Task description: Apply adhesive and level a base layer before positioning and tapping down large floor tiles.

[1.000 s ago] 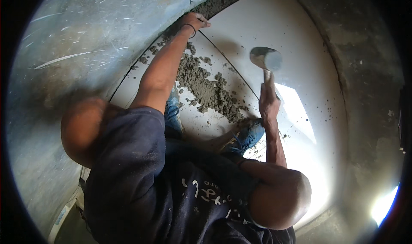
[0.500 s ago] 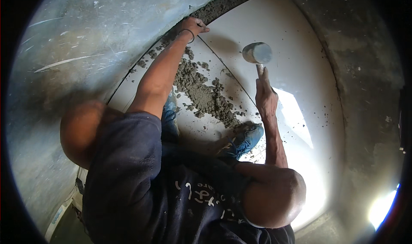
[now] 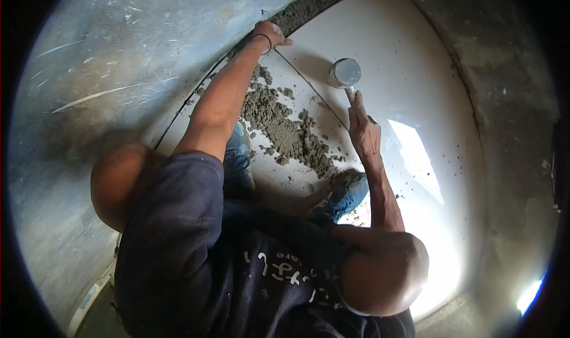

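Note:
My right hand [image 3: 365, 137] is closed around the short handle of a rubber mallet [image 3: 346, 72]. The mallet's round grey head hangs over a large white floor tile [image 3: 404, 70], its flat face turned partly toward me. My left arm stretches far forward, and my left hand [image 3: 273, 36] rests at the tile's far-left corner, beside the joint with the neighbouring tile. One digit lies stretched out over the white surface; the other fingers are mostly hidden. Between my arms, crumbly grey mortar [image 3: 285, 133] lies heaped on the nearer tile.
A scuffed grey wall [image 3: 119, 70] rises close along my left. Beyond the tile's far edge runs a strip of dark mortar [image 3: 309, 8]. My shoes [image 3: 350, 192] stand on the tile by the heap. Another grey wall [image 3: 504, 88] bounds the right side, and bright sunlight falls on the tile.
The mallet head has shifted slightly left and tipped, so more of its face shows. My right hand has turned with it. My left hand stays at the tile corner.

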The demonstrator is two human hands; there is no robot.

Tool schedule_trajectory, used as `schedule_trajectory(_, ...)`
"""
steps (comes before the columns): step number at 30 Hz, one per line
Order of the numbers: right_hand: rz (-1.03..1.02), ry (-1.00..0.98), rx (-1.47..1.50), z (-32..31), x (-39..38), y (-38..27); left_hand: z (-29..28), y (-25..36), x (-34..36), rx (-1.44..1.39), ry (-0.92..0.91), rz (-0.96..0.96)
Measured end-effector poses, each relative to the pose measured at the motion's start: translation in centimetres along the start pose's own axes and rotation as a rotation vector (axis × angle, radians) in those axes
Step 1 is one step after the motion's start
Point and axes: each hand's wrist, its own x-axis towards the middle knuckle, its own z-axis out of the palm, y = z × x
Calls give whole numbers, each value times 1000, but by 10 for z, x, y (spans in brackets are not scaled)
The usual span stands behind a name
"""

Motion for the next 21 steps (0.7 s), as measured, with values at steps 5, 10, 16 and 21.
schedule_trajectory(5, 81, -63, 86, 2, 2, -6, 1, -2, -3, -44, -6, 5)
schedule_trajectory(10, -5, 41, 67, 1, 7, -10, -2, -2, -3, 48, 28, 114)
schedule_trajectory(16, 153, -160, -29, -4, 12, -9, 0, 2, 1, 9, -63, 7)
schedule_trajectory(21, 38, 77, 128, -1, 3, -6, 3, 2, -3, 114, 36, 2)
